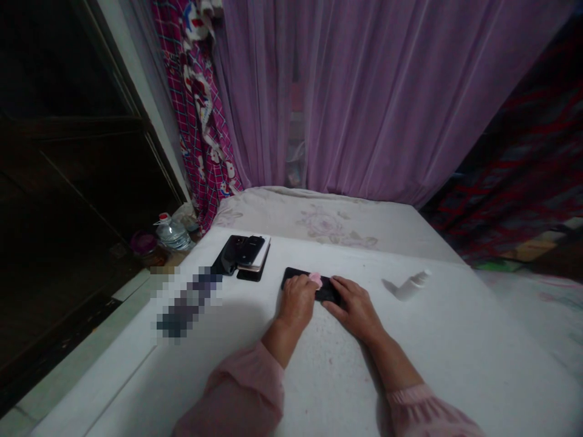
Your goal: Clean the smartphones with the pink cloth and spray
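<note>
A black phone lies flat and sideways on the white table in front of me. My left hand is closed over its left part, with a small piece of pink cloth bunched at the fingers and pressed to the phone's surface. The phone's right end is gripped by my right hand, fingers along the far side and thumb at the near edge. Both hands cover parts of the phone. To the right of my right hand stands a small white spray bottle.
Left of the phone is a pile of dark phones and a white box. A blurred-out dark item lies nearer the table's left edge. Beyond the white table are a flowered cloth and purple curtains. A water jug stands on the floor.
</note>
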The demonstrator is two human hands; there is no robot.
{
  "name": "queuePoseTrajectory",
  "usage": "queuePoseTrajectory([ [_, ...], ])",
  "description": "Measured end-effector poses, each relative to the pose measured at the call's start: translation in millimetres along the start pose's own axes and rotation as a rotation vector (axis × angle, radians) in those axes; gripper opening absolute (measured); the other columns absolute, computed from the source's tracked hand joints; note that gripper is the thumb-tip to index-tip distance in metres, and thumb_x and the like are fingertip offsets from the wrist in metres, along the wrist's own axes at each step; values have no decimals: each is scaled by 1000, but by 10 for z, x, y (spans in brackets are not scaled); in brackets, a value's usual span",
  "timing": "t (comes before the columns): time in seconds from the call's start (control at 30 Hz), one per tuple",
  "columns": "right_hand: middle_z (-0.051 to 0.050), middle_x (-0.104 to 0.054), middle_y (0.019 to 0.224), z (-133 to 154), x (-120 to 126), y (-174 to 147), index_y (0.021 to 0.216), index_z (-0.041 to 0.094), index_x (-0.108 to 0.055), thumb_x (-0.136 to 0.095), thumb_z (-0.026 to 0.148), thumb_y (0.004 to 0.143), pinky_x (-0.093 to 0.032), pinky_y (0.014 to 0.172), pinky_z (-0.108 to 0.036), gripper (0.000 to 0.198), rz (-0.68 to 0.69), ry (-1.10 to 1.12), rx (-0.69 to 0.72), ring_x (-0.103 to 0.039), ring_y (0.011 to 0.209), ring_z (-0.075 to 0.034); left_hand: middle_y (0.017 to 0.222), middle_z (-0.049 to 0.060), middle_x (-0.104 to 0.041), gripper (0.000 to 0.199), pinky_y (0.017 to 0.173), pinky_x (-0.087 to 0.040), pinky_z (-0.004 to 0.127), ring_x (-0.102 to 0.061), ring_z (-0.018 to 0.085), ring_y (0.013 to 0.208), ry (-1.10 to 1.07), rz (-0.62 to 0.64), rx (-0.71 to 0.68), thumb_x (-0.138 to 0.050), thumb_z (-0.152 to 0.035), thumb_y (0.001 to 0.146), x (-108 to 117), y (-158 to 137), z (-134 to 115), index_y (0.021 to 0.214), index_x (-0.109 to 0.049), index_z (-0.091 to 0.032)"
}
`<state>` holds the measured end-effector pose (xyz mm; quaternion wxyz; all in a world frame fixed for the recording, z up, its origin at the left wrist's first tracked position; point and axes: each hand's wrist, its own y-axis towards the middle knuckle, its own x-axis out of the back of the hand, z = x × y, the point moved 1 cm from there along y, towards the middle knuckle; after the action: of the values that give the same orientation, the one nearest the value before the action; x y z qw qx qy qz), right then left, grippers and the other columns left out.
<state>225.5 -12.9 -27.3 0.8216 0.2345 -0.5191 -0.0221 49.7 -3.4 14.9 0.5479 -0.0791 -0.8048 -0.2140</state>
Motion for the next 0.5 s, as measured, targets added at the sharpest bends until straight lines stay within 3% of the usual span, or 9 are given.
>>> queuePoseTrajectory([
  [0.27, -14, -59, 130, 1, -7, -4, 128, 19, -58, -60, 44, 83, -42, 99, -49, 52, 4, -5, -13, -53, 119, -32, 88, 6, -67, 22, 80, -42, 32, -59, 20, 85, 14, -136, 142, -49, -20, 96, 121, -134, 500, 95, -71, -21],
  [0.37, -14, -59, 130, -4, -14, -1, 128, 18, -58, -60, 45, 83, -42, 99, -49, 52, 0, -16, -7, -54, 118, -31, 86, 6, -67, 24, 79, -42, 32, -60, 20, 85, 29, -141, 144, -48, -20, 96, 120, -151, 461, 93, -71, -21],
  [0.5, -15, -59, 129, -8, -19, 1, 126, 17, -59, -60, 44, 83, -43, 99, -49, 51, -1, -31, 4, -55, 118, -31, 88, 4, -67, 21, 77, -42, 33, -59, 20, 86, 40, -95, 84, -50, -19, 96, 65, -179, 225, 94, -71, -23],
])
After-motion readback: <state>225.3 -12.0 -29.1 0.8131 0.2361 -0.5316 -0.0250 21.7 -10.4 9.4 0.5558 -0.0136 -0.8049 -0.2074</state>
